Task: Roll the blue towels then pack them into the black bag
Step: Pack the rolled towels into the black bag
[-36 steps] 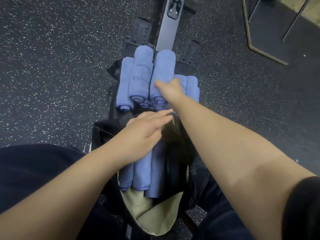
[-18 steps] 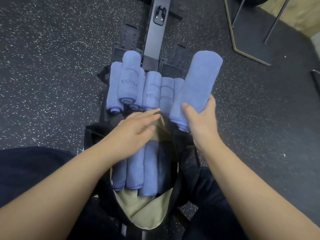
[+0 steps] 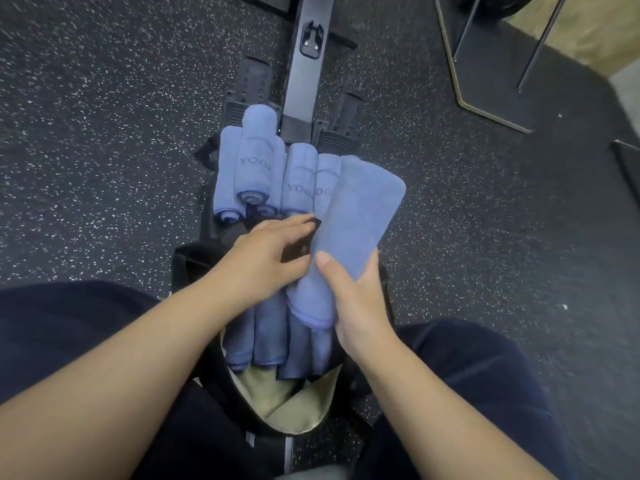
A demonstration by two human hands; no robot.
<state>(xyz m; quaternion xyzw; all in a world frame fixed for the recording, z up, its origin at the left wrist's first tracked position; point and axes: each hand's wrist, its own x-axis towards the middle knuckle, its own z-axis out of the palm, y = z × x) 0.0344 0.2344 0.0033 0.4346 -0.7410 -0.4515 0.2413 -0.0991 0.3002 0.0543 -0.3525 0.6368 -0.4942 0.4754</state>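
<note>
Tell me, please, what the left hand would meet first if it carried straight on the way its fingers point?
Probably the rolled towel gripped by the right hand: the left hand points rightward across the black bag's mouth, fingertips just short of it, though depth is unclear.

one rolled blue towel in the air (image 3: 353, 237), gripped by the right hand (image 3: 360, 306). up at twelve o'clock, the waiting pile of rolled towels (image 3: 273, 174): five i can count for sure, one stacked on top, maybe another end peeking underneath, hard to tell. down at six o'clock, inside the one black bag (image 3: 197, 265), four rolls packed side by side (image 3: 270, 337). two hands in play, the left hand (image 3: 256, 268) at the bag's mouth. two footrests (image 3: 252, 84) on the machine beyond, at twelve.
</note>
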